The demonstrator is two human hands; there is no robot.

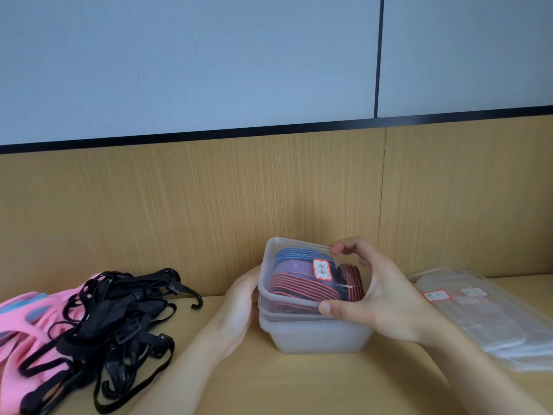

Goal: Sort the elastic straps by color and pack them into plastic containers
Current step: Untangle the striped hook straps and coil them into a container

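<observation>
Head view: sorting judged partly done, with one box packed and a pile left.
On the tabletop [299,384], unsorted black straps [119,319] and pink items [33,319] lie far left and spare lids [478,319] right. At centre, the lidded container [299,262] of blue and red straps sits on an empty container [314,336]. The right hand [386,298] has its fingers curled round the lidded container's right rim. The left hand [239,304] lies against its left wall, fingertips hidden.
</observation>
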